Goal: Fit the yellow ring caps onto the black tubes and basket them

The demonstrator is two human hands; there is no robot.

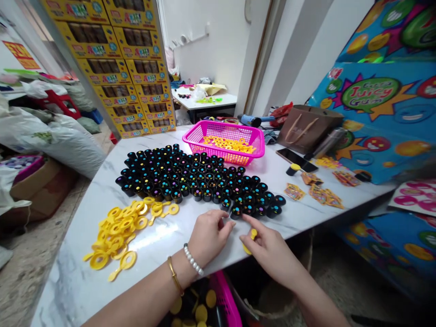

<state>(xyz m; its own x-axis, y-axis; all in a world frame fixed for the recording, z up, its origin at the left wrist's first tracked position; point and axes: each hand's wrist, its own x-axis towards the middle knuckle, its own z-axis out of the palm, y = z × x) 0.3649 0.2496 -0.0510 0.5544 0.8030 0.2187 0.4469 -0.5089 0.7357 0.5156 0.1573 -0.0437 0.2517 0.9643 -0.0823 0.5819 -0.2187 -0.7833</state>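
My left hand (209,236), wearing a bead bracelet and a gold bangle, is at the front edge of a group of small black cups (197,177). Its fingers are loosely curled, and a gap shows between thumb and index finger with nothing visible in it. My right hand (272,252) keeps a yellow plastic piece (254,234) tucked against the palm, mostly hidden. Its index finger reaches to a black cup (236,210) in the front row. Coloured dots show inside the cups. Left of them lies a pile of yellow rings with short handles (117,231).
A pink basket (258,141) with yellow pieces stands behind the cups. To the right are a phone (297,160), small packets (325,196) and a brown paper bag (301,129). Below the table edge, another pink basket (227,302) holds black pieces with yellow tops. Yellow boxes (116,72) are stacked behind.
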